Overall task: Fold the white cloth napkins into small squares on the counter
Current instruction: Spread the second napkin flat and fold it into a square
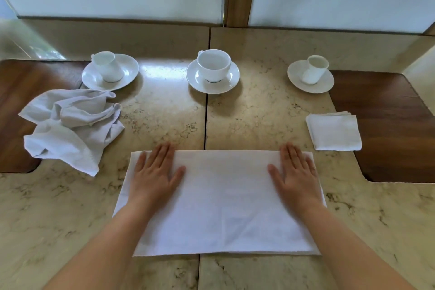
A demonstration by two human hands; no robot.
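Observation:
A white cloth napkin (223, 202) lies flat as a wide rectangle on the marble counter (259, 120) right in front of me. My left hand (155, 172) rests palm down on its left part, fingers spread. My right hand (296, 172) presses flat on its right part the same way. Neither hand holds anything. A small folded white square napkin (334, 132) sits at the right. A crumpled pile of white napkins (70, 125) lies at the left.
Three white cups on saucers stand in a row at the back: left (109, 70), middle (213, 70), right (312, 75). Dark wooden insets (388, 125) flank the counter on both sides. Frosted panels rise behind.

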